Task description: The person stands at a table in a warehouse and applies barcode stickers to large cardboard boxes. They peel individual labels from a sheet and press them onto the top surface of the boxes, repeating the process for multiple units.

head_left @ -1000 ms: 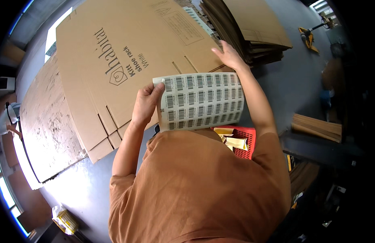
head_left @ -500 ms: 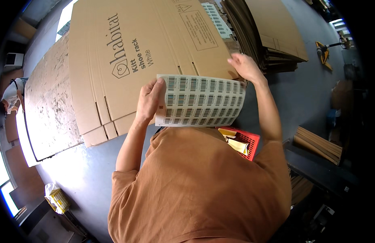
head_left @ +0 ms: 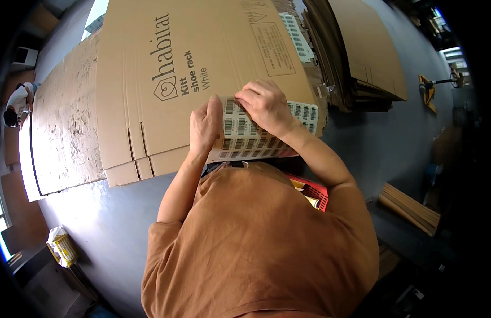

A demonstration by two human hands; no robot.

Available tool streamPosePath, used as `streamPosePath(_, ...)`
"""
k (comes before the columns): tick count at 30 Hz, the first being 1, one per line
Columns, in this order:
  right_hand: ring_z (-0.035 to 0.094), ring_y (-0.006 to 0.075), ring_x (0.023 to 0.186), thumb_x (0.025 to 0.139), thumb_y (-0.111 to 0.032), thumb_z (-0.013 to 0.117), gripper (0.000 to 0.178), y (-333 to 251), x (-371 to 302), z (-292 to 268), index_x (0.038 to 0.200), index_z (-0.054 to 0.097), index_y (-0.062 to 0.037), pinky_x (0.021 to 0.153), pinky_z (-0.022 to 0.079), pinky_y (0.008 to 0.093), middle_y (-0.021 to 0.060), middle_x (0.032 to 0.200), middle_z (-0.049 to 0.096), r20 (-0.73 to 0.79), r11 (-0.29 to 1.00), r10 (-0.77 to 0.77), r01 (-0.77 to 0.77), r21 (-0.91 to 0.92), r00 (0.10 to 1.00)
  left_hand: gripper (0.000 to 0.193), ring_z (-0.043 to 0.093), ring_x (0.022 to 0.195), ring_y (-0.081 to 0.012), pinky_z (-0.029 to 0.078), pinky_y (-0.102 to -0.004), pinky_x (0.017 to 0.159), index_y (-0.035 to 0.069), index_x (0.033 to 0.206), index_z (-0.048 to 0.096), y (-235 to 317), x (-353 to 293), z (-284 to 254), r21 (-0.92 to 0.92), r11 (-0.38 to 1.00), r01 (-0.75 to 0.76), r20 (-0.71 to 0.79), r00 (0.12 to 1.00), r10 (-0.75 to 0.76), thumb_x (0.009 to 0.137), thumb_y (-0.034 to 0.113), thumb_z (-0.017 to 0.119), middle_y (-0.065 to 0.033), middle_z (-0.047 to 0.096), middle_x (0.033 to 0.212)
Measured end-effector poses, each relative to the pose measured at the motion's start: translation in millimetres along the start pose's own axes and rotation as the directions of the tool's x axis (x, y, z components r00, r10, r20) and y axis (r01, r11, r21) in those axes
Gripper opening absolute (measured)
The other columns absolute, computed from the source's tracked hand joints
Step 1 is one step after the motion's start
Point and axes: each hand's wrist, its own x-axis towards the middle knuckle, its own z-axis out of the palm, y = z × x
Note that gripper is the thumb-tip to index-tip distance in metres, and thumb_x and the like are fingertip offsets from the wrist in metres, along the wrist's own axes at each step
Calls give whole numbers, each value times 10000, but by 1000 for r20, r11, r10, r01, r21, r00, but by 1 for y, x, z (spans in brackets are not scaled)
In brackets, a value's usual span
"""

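A white sheet of barcode labels (head_left: 251, 143) lies over the near edge of a large flat brown cardboard carton (head_left: 131, 100). My left hand (head_left: 204, 127) grips the sheet's left edge, thumb on top. Across the sheet's upper part reaches my right hand (head_left: 266, 106), its fingertips pinched together at the labels near the top left corner. Whether a single label has come loose between them cannot be seen. The right hand and wrist hide several labels in the middle.
More label sheets (head_left: 297, 40) lie at the carton's far right. Stacked folded cartons (head_left: 373, 58) stand beyond. A red plastic basket (head_left: 321, 195) sits by my right side. At far left another person (head_left: 20, 100) is bent over; a yellow pallet-jack part (head_left: 428, 93) stands at right.
My right hand has come in from the sheet's right end to its upper left, fingers now pinched. The sheet has gone lower and flatter against the carton; my left hand stays on its edge.
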Motion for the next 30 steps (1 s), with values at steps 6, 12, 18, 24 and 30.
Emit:
streamPosePath(6, 610, 177, 766, 715, -59, 687, 121, 4, -6, 9, 834, 681, -79, 680, 440, 306, 5, 792, 610, 73, 980, -130, 139, -140, 989, 441, 479, 609, -82, 432, -292, 566, -76, 771, 631, -23, 24, 9, -220, 971, 99, -34, 993, -109, 962, 312, 541, -20, 559, 624)
streamPosePath(12, 603, 182, 773, 729, -66, 686, 116, 19, -6, 11, 840, 660, -81, 716, 452, 312, 11, 804, 608, 131, 980, -192, 198, -34, 973, 318, 563, 707, -74, 466, -244, 613, -71, 1031, 662, -39, 38, 13, -340, 933, 119, 98, 991, -90, 937, 228, 602, -41, 652, 791)
streamPosePath(18, 603, 195, 746, 862, -96, 678, 71, 35, 13, -4, 853, 622, -54, 664, 463, 314, 43, 788, 610, 121, 925, -133, 80, 371, 984, 306, 609, 745, -82, 484, -227, 656, -62, 1072, 655, -47, 49, 12, -359, 895, 266, 148, 963, -227, 922, 204, 632, -65, 685, 835)
streamPosePath(24, 513, 91, 704, 949, -169, 575, 152, 151, 96, -3, 963, 628, -27, 646, 437, 246, -28, 800, 603, 505, 786, 281, -498, 366, 816, 277, 647, 820, -274, 510, -358, 758, -40, 975, 659, -34, 59, 34, 147, 985, -93, 138, 988, 73, 897, 224, 633, -169, 669, 911)
streamPosePath(30, 563, 119, 762, 917, -199, 609, 196, 219, 89, 71, 976, 645, -15, 695, 467, 296, 31, 815, 644, 679, 854, 240, -483, 193, 694, 187, 529, 1147, -337, 412, -429, 952, -19, 918, 619, -38, 90, 71, 348, 686, -639, 266, 769, 582, 866, 157, 652, -164, 571, 1236)
